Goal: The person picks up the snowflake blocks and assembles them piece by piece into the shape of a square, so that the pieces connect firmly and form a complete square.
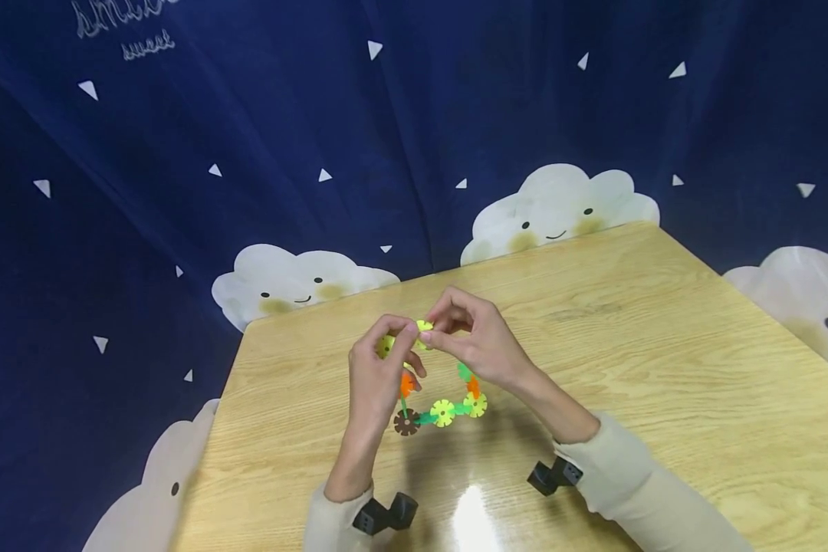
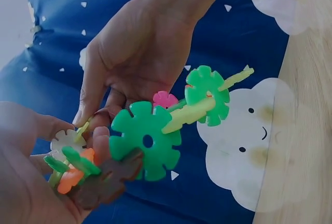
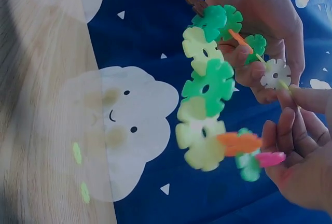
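A chain of notched plastic snowflake discs hangs in a loop between the two hands above the table. My left hand [image 1: 378, 372] grips one end, beside a pale disc [image 3: 275, 73] and an orange disc [image 1: 407, 383]. Between thumb and fingers, my right hand [image 1: 479, 337] pinches a yellow disc [image 1: 424, 328], seen edge-on against the pale one in the wrist views. Lower on the loop hang a brown disc [image 1: 407, 422], a yellow-green disc [image 1: 443, 413] and green discs [image 2: 147, 140]. A pink disc [image 3: 271, 159] sits close to my right hand's fingers.
Beneath the hands lies a light wooden table [image 1: 662, 368], with a bright glare near its front. A dark blue curtain [image 1: 414, 138] with white triangles and clouds stands behind and beside it. Black devices [image 1: 386, 514] are strapped at both wrists.
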`<state>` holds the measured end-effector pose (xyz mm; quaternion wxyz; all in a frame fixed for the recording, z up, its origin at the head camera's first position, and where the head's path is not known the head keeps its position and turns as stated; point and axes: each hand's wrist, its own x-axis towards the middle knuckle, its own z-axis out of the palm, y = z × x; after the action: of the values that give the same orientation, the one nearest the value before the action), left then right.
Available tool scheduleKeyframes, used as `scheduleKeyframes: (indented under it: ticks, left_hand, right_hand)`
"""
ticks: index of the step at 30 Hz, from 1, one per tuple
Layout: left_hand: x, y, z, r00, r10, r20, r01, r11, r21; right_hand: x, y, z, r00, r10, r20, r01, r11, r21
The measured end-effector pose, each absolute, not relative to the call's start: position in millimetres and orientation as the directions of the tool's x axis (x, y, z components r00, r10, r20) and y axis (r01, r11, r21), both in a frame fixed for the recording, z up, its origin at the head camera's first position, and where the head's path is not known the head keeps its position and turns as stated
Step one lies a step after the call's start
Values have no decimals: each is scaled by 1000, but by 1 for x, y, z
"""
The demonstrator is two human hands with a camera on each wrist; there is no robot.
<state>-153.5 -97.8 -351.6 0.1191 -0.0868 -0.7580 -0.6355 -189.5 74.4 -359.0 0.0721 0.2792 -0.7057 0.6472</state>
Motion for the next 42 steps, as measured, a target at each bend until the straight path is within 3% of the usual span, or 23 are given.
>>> scheduleKeyframes:
  ticks: [12, 21, 35, 42]
  left_hand:
    - [-156, -111, -348, -954, -104, 279, 262, 157, 952]
    - [-154, -129, -343, -951, -165, 261, 248, 97, 964]
    - [-153, -147, -344, -941, -215, 261, 265, 7, 964]
    - [-152, -151, -347, -937, -228, 264, 276, -23, 961]
  right_hand:
    - [-199, 79, -360, -832, -370, 413, -429, -43, -902]
    - [-224, 85, -375, -882, -294, 368, -341, -140, -929]
    - [-271, 74, -434, -955, -266, 130, -116, -66, -991]
    - [-282, 63, -464, -958, -279, 64, -91, 82, -992]
